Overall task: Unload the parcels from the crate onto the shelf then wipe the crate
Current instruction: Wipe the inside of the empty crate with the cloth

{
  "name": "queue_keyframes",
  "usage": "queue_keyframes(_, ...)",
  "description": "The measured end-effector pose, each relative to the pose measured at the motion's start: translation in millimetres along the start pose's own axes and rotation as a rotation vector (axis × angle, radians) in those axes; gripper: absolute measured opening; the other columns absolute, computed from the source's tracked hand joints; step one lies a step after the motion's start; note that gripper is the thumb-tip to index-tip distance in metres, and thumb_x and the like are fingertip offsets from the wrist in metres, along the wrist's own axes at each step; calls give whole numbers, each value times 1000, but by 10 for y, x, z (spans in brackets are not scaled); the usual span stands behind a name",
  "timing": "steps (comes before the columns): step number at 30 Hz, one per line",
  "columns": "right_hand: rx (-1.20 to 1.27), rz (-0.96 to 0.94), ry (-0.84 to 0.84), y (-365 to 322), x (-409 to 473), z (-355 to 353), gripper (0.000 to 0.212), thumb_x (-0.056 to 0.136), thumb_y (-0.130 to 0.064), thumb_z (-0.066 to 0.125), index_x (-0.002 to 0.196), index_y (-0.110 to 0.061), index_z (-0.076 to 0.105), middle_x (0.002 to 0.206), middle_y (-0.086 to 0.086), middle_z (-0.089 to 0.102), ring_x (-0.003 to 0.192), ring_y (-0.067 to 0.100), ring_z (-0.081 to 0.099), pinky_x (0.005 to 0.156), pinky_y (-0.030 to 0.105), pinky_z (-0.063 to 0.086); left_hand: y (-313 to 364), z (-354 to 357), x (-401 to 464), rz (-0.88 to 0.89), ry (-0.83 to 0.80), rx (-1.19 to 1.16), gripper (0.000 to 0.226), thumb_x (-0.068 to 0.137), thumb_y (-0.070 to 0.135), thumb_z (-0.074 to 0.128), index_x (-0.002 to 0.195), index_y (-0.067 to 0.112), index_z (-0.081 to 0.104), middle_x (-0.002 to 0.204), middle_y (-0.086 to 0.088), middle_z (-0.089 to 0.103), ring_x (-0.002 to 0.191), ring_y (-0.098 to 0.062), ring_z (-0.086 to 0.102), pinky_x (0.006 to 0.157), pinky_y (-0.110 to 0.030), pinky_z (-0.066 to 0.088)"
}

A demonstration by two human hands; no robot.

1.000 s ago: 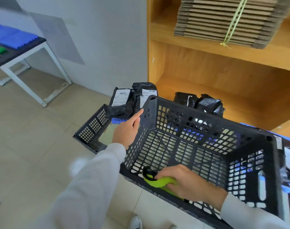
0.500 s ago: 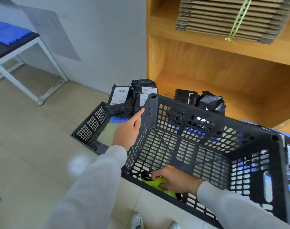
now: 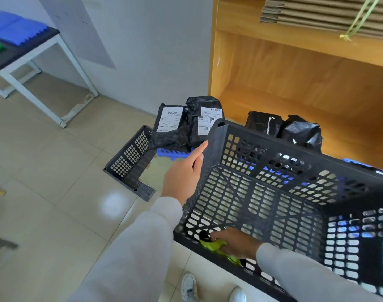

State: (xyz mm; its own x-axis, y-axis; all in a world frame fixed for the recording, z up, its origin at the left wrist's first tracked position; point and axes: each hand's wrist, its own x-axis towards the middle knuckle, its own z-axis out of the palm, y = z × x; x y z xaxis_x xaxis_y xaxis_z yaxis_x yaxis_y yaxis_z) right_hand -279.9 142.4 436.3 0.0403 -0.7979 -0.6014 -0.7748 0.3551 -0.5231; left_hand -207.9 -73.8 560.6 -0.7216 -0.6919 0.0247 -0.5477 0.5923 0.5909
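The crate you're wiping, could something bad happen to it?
Maybe. The crate is tilted and only the left hand steadies its side wall, so it could slip while the right hand rubs the green cloth in the near corner. It could also swing into the black parcels just behind it.

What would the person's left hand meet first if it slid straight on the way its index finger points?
Probably the labelled black parcel just past the crate corner; the left hand points up at it, though depth is unclear.
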Motion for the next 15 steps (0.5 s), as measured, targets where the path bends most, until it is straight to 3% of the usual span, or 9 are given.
queue_keyframes(6, 61, 32, -7, 40, -92, -3, 34, 94, -18, 59, 114, -45, 51, 121, 2, 60, 113, 25, 57, 96, 47, 51, 14, -4, -6, 4, 7, 11, 42, 109, 44, 28, 147, 63, 31, 53, 4, 36, 45, -11, 30, 43, -29, 27)
queue_keyframes(9, 102, 12, 32, -41, -310, -105, 37, 93, -14, 61, 119, -39, 57, 127, -3, 64, 118, 18, 58, 103, 39, 49, 44, -26, -27, 0, 13, 18, 42, 109, 43, 28, 147, 61, 32, 54, 5, 37, 45, -11, 31, 42, -27, 27)
queue_keyframes(15, 228, -18, 145, -287, -875, -438, 30, 89, -17, 61, 114, -31, 69, 117, -12, 71, 111, 4, 60, 104, 25, 44, 97, -51, -62, -5, 17, 67, 43, 109, 42, 28, 148, 61, 31, 51, 4, 37, 42, -12, 29, 41, -29, 26)
